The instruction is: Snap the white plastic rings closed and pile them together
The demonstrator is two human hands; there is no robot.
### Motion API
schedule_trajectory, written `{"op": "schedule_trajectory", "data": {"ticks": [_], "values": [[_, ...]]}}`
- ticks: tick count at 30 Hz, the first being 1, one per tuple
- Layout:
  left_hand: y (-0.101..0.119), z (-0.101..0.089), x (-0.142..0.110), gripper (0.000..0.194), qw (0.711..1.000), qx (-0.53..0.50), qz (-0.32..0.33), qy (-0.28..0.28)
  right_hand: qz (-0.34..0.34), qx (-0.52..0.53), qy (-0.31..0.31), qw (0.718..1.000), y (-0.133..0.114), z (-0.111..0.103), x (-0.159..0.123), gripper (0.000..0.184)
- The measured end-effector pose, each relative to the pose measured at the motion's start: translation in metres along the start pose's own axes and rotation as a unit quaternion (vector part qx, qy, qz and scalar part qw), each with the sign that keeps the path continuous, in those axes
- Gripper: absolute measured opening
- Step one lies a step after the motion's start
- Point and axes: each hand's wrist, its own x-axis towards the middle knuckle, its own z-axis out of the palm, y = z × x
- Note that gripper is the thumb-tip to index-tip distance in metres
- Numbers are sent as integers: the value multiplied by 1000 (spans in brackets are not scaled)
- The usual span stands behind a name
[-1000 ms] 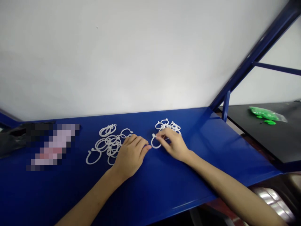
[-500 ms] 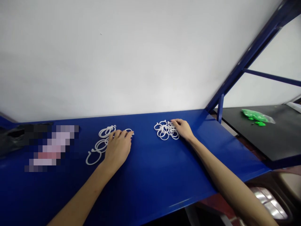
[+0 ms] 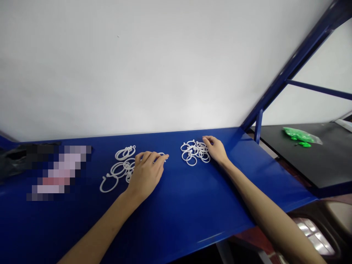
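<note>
My left hand (image 3: 147,170) is palm down over the left group of white plastic curtain rings (image 3: 109,183), with its fingers bent. A curtain ring (image 3: 162,154) pokes out past its fingertips, partly hidden by them, and appears held under the fingers. Several rings in that group lie loosely overlapped to the left of the hand. The right pile of curtain rings (image 3: 191,160) lies flat and tangled. At that pile's right edge, my right hand (image 3: 216,148) rests with thumb and fingers slightly apart, holding nothing I can see.
A blue table (image 3: 176,205) carries both ring groups, against a white wall (image 3: 176,73). Black plastic (image 3: 13,161) and a pixelated patch are at left. Blue metal framing (image 3: 258,124) rises at right, beside a black table (image 3: 297,157) with a bag of green pieces (image 3: 298,134).
My left hand has slid right, and the ring at its fingertips has moved with it, uncovering more rings behind. My right hand has shifted slightly right, away from the pile.
</note>
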Motion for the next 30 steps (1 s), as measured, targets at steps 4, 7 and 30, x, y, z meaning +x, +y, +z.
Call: {"op": "schedule_trajectory", "data": {"ticks": [4,7,30], "values": [[5,-4,0,22,999,-22,33,35,-54,-10,51,997,-16,-5,-8,30],[12,-6,-1,18,996,-48,54,51,-153,-9,47,987,-38,-7,-26,23],[30,-6,-4,17,905,-366,-213,-32,-311,151,-204,916,-82,11,-87,14]]}}
